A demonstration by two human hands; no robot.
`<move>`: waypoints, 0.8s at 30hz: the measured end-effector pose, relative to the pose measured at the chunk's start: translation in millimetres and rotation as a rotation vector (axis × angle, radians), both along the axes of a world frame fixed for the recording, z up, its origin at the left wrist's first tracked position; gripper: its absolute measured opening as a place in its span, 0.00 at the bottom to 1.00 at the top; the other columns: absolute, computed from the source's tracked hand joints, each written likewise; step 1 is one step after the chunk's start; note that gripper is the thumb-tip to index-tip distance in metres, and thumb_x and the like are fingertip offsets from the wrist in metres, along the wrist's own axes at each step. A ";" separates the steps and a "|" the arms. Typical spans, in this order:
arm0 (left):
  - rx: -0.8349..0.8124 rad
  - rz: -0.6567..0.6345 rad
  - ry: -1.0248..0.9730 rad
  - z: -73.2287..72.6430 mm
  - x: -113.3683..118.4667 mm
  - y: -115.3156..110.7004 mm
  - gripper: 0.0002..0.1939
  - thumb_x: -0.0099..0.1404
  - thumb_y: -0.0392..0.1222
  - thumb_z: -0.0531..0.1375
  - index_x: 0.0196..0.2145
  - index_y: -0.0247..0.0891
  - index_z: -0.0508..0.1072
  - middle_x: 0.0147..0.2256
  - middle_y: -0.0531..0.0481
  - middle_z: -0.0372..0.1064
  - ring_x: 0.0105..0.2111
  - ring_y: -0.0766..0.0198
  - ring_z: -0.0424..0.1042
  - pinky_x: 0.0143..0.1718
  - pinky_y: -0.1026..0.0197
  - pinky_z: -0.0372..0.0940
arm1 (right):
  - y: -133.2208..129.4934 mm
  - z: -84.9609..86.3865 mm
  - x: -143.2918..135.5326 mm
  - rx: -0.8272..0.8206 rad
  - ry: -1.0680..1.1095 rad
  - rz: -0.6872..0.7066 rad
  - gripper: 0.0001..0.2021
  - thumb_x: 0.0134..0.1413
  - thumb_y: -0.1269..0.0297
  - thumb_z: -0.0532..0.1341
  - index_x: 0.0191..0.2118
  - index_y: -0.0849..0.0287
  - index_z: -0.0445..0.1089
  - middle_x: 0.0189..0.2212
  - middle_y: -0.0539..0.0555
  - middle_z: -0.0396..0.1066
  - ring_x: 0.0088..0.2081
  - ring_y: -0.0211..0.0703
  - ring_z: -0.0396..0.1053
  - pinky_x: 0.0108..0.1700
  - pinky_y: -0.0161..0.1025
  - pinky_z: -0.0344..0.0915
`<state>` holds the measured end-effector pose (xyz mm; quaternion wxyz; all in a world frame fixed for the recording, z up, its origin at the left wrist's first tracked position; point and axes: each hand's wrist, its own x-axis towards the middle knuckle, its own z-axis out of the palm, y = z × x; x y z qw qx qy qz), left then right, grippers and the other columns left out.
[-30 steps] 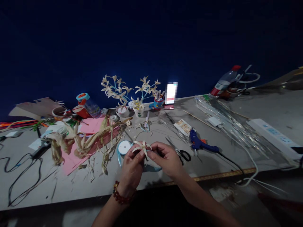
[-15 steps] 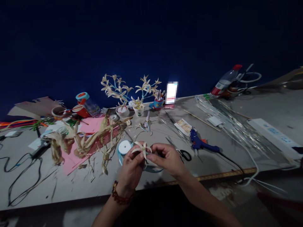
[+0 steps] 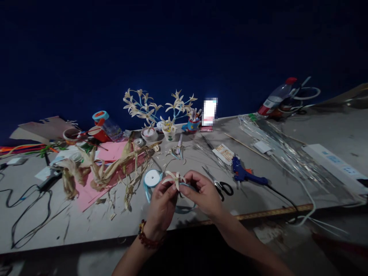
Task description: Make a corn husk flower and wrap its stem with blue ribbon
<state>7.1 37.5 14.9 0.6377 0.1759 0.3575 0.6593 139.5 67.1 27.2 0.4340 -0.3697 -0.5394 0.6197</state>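
Note:
A pale corn-husk flower [image 3: 176, 178] with narrow petals is between my hands, low over the table. The fingers of my left hand [image 3: 164, 199] are closed on its base. My right hand [image 3: 202, 193] pinches blue ribbon [image 3: 186, 186] beside the flower; the exact fingertip contact is partly hidden. More blue ribbon hangs in a loop [image 3: 185, 209] under the hands. Just left of them lies a white ribbon spool [image 3: 152, 178] with blue ribbon round it. Black-handled scissors [image 3: 225, 188] lie to the right of my right hand.
Dried husks [image 3: 100, 176] lie on pink paper [image 3: 86, 197] at left. Finished flower sprays stand in a white cup [image 3: 169, 134] behind. To the right are a blue glue gun [image 3: 247, 176], wrapped wires [image 3: 284, 149], a power strip [image 3: 336, 163] and a tilted bottle [image 3: 276, 97].
The flower has tipped slightly in my fingers, its petals now seen flatter. Both hands keep their grip and have hardly moved; the view has shifted a little.

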 end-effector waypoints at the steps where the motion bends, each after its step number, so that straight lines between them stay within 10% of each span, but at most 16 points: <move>1: -0.011 -0.006 -0.017 -0.5 0.5 0.1 0.14 0.45 0.41 0.78 0.30 0.38 0.82 0.35 0.50 0.76 0.36 0.66 0.74 0.43 0.66 0.67 | -1.0 -2.2 -1.0 -0.022 0.011 -0.006 0.17 0.53 0.49 0.69 0.30 0.56 0.67 0.25 0.45 0.62 0.28 0.36 0.58 0.31 0.32 0.57; 24: 0.002 -0.011 -0.007 -1.4 2.6 0.1 0.13 0.48 0.40 0.77 0.31 0.39 0.81 0.33 0.51 0.76 0.38 0.66 0.74 0.43 0.67 0.68 | -6.8 -7.1 -9.9 0.182 0.033 -0.182 0.07 0.60 0.59 0.63 0.34 0.55 0.69 0.29 0.48 0.68 0.30 0.38 0.66 0.33 0.34 0.64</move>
